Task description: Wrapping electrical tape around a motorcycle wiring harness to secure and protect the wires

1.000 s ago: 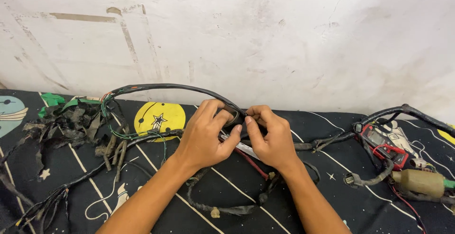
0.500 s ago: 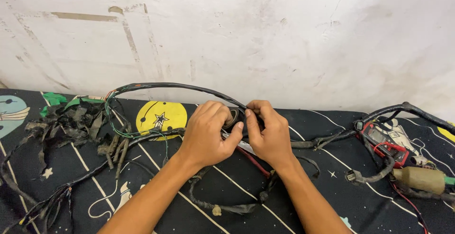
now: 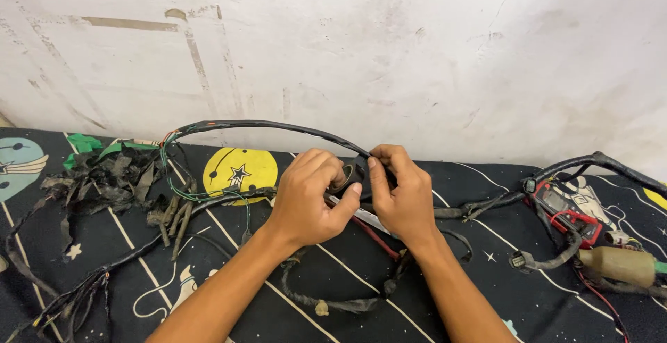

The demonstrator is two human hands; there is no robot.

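From my seat, the harness (image 3: 278, 127) runs mainly left to right across the cloth (image 3: 486, 294). Its long black sheathed trunk arches up from the far left, curves over toward the middle and drops into my hands; beyond them it carries on rightward, low along the cloth. It looks old and dusty: black tape wrap, with green and thin pale wires (image 3: 182, 189) breaking out at the left end beside a heap of stripped tape scraps (image 3: 104, 176). A looser branch loops below my wrists with a small pale plug (image 3: 321, 307) at its low point.

My left hand (image 3: 306, 197) is curled round the trunk at centre, fingers bent in and thumb pressed forward against a small black tape roll (image 3: 351, 174). My right hand (image 3: 399, 194) meets it from the other side, thumb and forefinger pinched tight on the same roll and the wrapped section, other fingers folded under. Both hands are closed, knuckles almost touching.

Off to the right lie a red meter (image 3: 566, 207) and a tan cylindrical part (image 3: 618, 265), well apart from my hands.
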